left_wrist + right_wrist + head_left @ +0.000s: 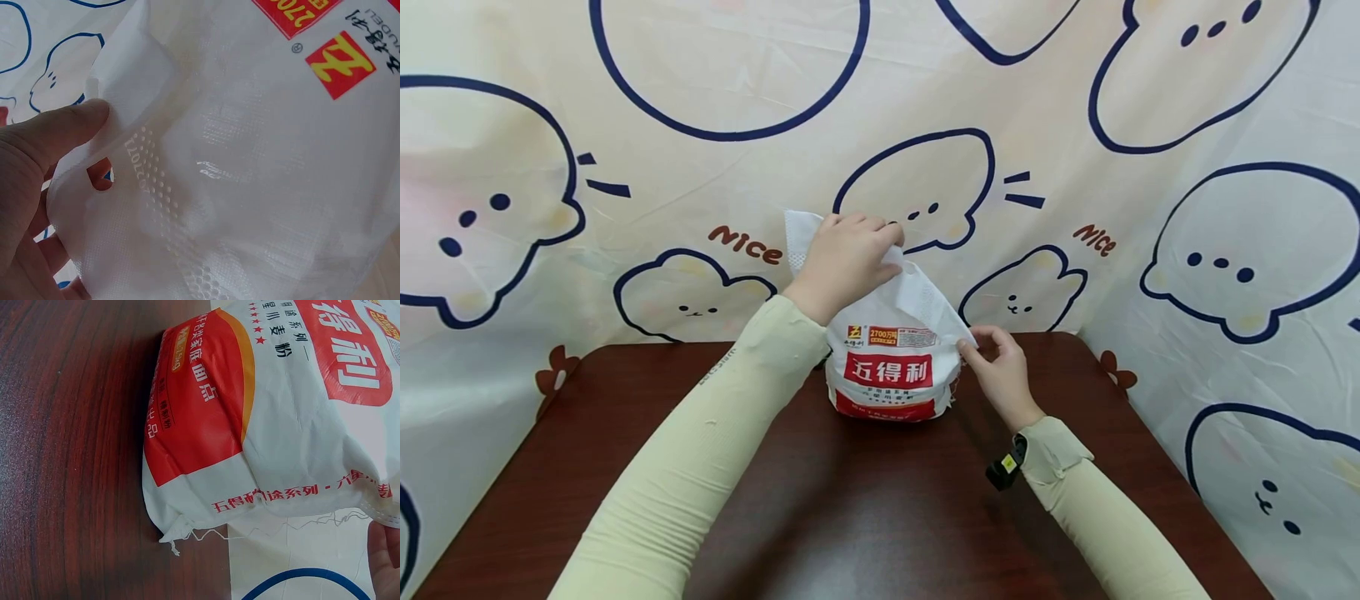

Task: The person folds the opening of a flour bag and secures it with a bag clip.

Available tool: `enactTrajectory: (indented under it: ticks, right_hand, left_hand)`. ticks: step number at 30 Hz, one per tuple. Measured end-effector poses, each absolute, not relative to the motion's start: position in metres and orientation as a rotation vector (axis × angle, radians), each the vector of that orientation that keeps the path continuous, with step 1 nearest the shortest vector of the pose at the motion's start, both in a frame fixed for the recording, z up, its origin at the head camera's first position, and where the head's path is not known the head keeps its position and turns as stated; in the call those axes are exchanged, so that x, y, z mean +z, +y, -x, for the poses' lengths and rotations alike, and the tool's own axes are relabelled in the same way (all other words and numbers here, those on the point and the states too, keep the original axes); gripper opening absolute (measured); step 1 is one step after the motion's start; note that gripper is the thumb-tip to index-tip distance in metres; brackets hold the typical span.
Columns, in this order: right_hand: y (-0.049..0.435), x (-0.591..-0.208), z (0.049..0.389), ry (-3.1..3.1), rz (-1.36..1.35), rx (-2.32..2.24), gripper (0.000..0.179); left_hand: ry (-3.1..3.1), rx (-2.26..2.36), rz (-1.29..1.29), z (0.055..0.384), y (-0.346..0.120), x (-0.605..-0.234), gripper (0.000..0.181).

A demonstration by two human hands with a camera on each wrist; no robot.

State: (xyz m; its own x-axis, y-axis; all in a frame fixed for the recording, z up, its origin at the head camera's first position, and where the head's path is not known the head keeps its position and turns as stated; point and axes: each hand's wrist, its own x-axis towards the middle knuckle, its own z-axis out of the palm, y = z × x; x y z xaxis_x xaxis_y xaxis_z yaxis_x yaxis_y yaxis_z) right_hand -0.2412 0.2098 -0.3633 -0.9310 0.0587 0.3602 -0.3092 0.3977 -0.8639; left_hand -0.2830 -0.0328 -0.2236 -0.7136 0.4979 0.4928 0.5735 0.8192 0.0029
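Observation:
A white flour bag (887, 333) with red printed panels stands upright on the brown table. My left hand (853, 254) grips its top edge, fingers curled over the white plastic. In the left wrist view the thumb (87, 119) presses the bag's top (206, 156) near a cut-out hole, with fingers behind it. My right hand (996, 371) pinches the folded corner on the bag's right side. Only part of that hand's fingers (384, 556) shows in the right wrist view, beside the bag's stitched edge (294, 456). Loose thread (209, 534) hangs along this edge.
The dark brown table (880, 517) reaches toward me. Behind and beside it hangs a pale curtain (737, 183) printed with blue-outlined cartoon figures. A black strap with a small device (1006, 465) is on my right wrist.

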Motion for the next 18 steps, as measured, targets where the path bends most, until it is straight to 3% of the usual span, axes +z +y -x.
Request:
enactTrajectory:
  ticks: [11, 18]
  right_hand:
    - [0.208, -0.362, 0.242, -2.335, -0.193, 1.512, 0.024]
    - [0.225, -0.393, 0.271, -2.297, -0.207, 1.520, 0.023]
  left_hand:
    - [-2.507, -0.253, 0.805, 0.283, -0.034, -0.222, 0.021]
    - [-2.487, -0.228, 0.815, 0.280, -0.034, -0.220, 0.019]
